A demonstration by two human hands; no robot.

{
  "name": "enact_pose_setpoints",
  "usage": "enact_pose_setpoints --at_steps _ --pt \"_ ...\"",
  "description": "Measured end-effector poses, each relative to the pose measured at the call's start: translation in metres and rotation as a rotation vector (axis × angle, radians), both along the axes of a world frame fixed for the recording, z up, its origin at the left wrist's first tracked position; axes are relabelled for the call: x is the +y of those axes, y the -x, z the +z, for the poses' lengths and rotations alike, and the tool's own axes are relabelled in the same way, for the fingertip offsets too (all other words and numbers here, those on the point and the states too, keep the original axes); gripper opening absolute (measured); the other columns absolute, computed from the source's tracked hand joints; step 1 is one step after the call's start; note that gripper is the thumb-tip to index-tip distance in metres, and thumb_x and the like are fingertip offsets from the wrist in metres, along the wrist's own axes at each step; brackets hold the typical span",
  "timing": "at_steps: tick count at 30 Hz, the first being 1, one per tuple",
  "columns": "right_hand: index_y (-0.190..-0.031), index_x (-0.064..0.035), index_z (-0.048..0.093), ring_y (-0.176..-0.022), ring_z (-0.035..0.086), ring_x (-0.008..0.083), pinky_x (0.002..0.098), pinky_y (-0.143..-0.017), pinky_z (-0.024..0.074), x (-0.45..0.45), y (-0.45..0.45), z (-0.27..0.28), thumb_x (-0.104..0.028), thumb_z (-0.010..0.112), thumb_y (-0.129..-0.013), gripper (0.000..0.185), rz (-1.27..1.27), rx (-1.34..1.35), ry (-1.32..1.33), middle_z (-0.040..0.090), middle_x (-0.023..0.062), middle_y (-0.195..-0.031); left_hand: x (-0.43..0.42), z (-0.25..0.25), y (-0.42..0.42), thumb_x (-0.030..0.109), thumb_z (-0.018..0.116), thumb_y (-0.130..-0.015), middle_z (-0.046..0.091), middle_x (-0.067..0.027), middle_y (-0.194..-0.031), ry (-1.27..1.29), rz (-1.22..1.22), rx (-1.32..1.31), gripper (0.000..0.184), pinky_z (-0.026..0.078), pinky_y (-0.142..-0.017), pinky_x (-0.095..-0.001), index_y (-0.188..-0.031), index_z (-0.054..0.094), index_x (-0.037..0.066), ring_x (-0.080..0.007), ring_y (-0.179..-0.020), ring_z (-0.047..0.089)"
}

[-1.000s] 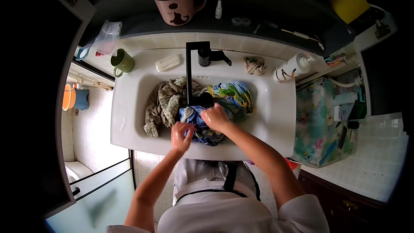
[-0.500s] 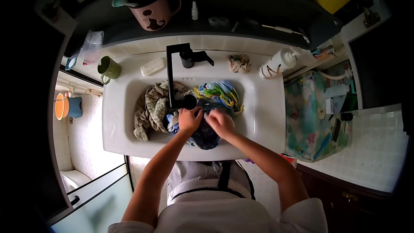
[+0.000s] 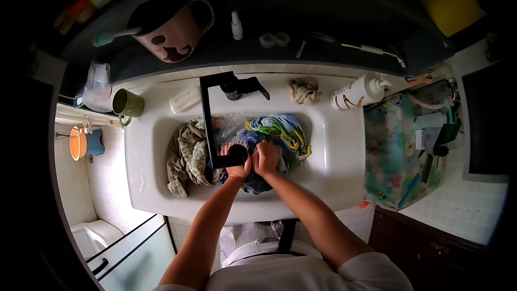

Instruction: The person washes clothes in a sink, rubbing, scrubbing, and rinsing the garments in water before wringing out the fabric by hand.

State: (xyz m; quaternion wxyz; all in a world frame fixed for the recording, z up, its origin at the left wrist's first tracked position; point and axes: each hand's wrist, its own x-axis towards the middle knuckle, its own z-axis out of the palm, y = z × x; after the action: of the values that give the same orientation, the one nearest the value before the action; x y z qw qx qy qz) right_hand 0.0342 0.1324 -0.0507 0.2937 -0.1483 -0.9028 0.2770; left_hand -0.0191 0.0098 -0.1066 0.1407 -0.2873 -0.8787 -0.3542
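Note:
In the washbasin (image 3: 344, 183), a wet dark blue garment (image 3: 256, 184) lies bunched under both my hands. My left hand (image 3: 240, 171) is closed on it, partly hidden by the round black end of the tap (image 3: 205, 124). Right beside it, my right hand (image 3: 267, 157) has its fingers curled into the same cloth. To the right of the hands is a bright blue, green and yellow cloth (image 3: 283, 128). Brown and floral-patterned clothes (image 3: 188, 153) are heaped at the basin's left side. Water shows around the fabric.
A green mug (image 3: 128, 104), a soap bar (image 3: 186, 99), a crumpled cloth (image 3: 305, 90) and a white pump bottle (image 3: 358, 92) stand along the basin's back. Above hangs a dark shelf with a pink cup (image 3: 175, 35). A patterned cover (image 3: 390, 156) lies at right.
My right hand has come down and left from above the garment to sit against my left hand. Both hands now press into the cloth. The camera view has shifted.

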Motion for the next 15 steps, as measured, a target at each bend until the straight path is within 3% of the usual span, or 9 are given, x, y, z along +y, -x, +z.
enact_pose_setpoints --at_steps 1,2,3,5,6,9,11,12,15 --pt "-0.079 -0.0068 0.048 -0.07 0.048 0.0345 0.0454 -0.059 0.0364 0.001 0.004 -0.003 -0.014 0.057 -0.072 0.013 -0.019 -0.03 0.003 0.047 0.0138 -0.073 0.006 0.01 0.004 0.026 0.058 -0.078 0.057 -0.0187 -0.116 -0.046 0.046 0.041 0.045 0.033 -0.097 -0.0521 -0.117 0.059 0.003 -0.0406 -0.109 0.049" --pt "-0.079 -0.007 0.048 -0.069 0.048 0.0348 0.0461 -0.059 0.0366 0.004 0.01 -0.006 -0.014 0.057 -0.071 0.013 -0.036 -0.058 0.001 0.048 0.0139 -0.073 0.007 0.021 0.016 0.03 0.06 -0.074 0.055 -0.0157 -0.113 0.094 -0.073 -0.163 0.05 0.029 -0.097 -0.0554 -0.118 0.056 0.006 -0.0392 -0.111 0.045" --pt "-0.079 -0.0072 0.048 -0.069 0.048 0.0351 0.0467 -0.059 0.0369 0.007 0.015 -0.01 -0.014 0.057 -0.071 0.013 -0.051 -0.086 -0.003 0.048 0.0141 -0.073 0.018 0.039 0.025 0.03 0.059 -0.072 0.056 -0.0146 -0.099 0.141 -0.009 -0.224 0.043 0.036 -0.09 -0.0512 -0.108 0.057 0.008 -0.0384 -0.1 0.05" --pt "-0.077 -0.0077 0.048 -0.069 0.05 0.0356 0.0475 -0.058 0.0385 0.007 0.024 -0.022 -0.018 0.057 -0.07 0.015 -0.098 -0.055 -0.015 0.05 0.013 -0.072 0.022 0.01 0.043 0.03 0.058 -0.074 0.055 -0.0141 -0.089 0.109 0.054 -0.235 0.034 0.042 -0.08 -0.0475 -0.1 0.055 0.008 -0.0379 -0.088 0.053" --pt "-0.077 -0.008 0.048 -0.068 0.05 0.0355 0.0472 -0.057 0.0389 0.006 0.026 -0.023 -0.019 0.057 -0.07 0.016 -0.122 -0.076 -0.043 0.051 0.0125 -0.072 0.025 0.026 0.049 0.029 0.057 -0.075 0.056 -0.0147 -0.089 0.096 0.01 -0.25 0.031 0.045 -0.072 -0.0454 -0.1 0.056 0.011 -0.0384 -0.084 0.055" --pt "-0.07 -0.01 0.049 -0.063 0.05 0.035 0.0465 -0.056 0.0396 0.004 0.034 -0.026 -0.024 0.058 -0.07 0.016 -0.227 -0.093 -0.12 0.053 0.0114 -0.069 0.032 0.014 0.064 0.028 0.053 -0.079 0.056 -0.0141 -0.09 0.332 0.057 -0.567 0.025 0.045 -0.069 -0.0446 -0.1 0.055 0.014 -0.0359 -0.083 0.056" --pt "-0.067 -0.0111 0.05 -0.061 0.05 0.0351 0.0468 -0.056 0.0399 0.002 0.037 -0.028 -0.024 0.058 -0.07 0.015 -0.279 -0.099 -0.13 0.052 0.0116 -0.067 0.011 -0.123 0.078 0.029 0.046 -0.084 0.058 -0.0128 -0.087 0.185 -0.085 -0.757 0.021 0.045 -0.074 -0.0437 -0.1 0.054 0.017 -0.0311 -0.083 0.057" --pt "-0.062 -0.0115 0.05 -0.059 0.051 0.0352 0.0468 -0.054 0.0403 0.0 0.039 -0.029 -0.026 0.059 -0.071 0.019 -0.304 -0.07 -0.117 0.053 0.0117 -0.063 0.015 -0.103 0.076 0.03 0.045 -0.085 0.058 -0.0124 -0.086 0.365 -0.111 -0.539 0.022 0.045 -0.075 -0.0438 -0.1 0.055 0.017 -0.0301 -0.083 0.057" --pt "-0.062 -0.0091 0.05 -0.057 0.054 0.0348 0.0464 -0.053 0.0412 0.0 0.039 -0.026 -0.027 0.06 -0.075 0.025 -0.317 -0.071 0.097 0.055 0.0132 -0.062 0.03 0.002 0.074 0.03 0.051 -0.084 0.06 -0.0148 -0.091 0.441 -0.067 -0.631 0.027 0.046 -0.076 -0.0429 -0.102 0.057 0.01 -0.0311 -0.086 0.059"
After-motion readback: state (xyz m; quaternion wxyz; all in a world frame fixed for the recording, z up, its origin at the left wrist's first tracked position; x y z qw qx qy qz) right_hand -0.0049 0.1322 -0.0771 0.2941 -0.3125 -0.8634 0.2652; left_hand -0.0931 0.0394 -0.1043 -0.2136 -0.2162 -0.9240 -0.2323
